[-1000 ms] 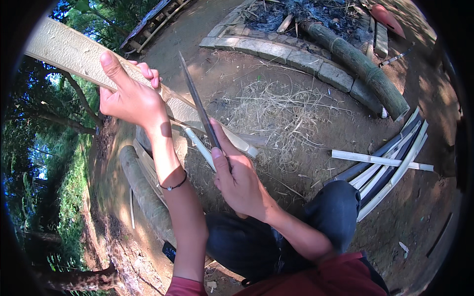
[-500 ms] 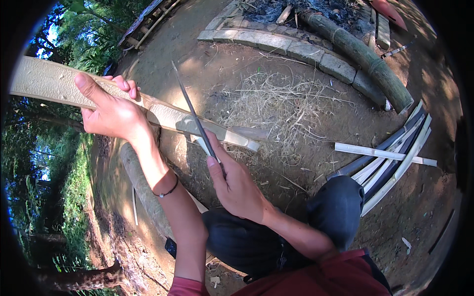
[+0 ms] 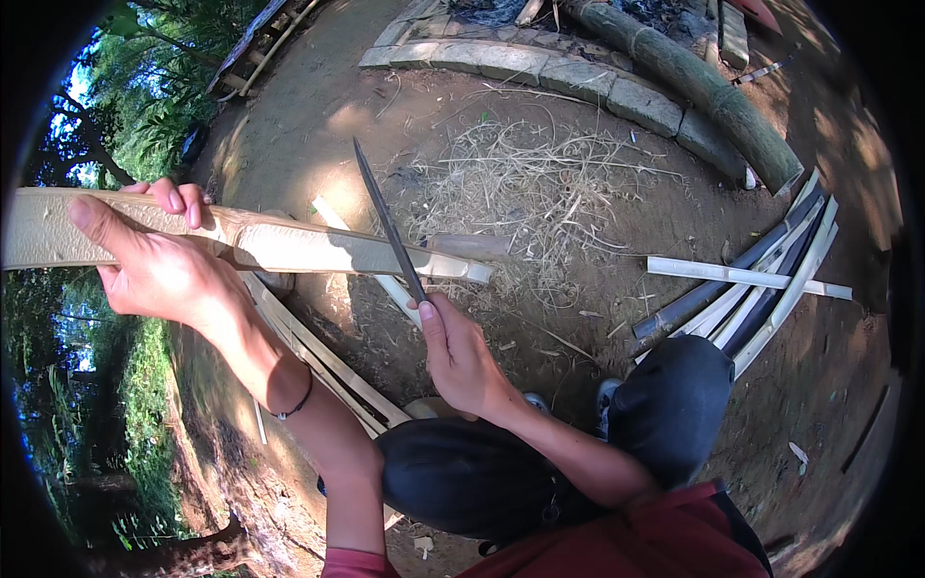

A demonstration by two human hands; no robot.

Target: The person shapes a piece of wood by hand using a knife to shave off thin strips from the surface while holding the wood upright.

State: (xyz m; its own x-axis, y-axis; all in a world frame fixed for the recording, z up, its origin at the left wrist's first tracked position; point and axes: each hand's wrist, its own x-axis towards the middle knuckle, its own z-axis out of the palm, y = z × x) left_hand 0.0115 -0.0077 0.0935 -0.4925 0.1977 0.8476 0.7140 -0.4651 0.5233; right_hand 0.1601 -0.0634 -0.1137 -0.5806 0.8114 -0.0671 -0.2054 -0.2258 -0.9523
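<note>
A long, pale split bamboo strip [image 3: 318,249] lies across the view from the left rim, its narrower end reaching toward the middle. My left hand [image 3: 164,260] is closed round it on the left, the thumb on its pale face and fingertips over the far edge. In my right hand [image 3: 462,356] is a knife [image 3: 385,222] with a long dark blade, its point up toward the far left. The blade crosses the strip near its right end; I cannot tell whether it touches. The knife's handle is mostly hidden in my fist.
Pale shavings [image 3: 540,193] are heaped on the dirt ahead. Split bamboo pieces [image 3: 752,279] lie piled at the right, beside my knee. Further strips [image 3: 318,356] rest under my left forearm. A thick bamboo pole [image 3: 694,91] leans over a curved stone edging [image 3: 568,79] round ashes.
My left hand and the bamboo strip have shifted left and slightly down. The knife has moved a little right along the strip. More strips show beneath my left arm.
</note>
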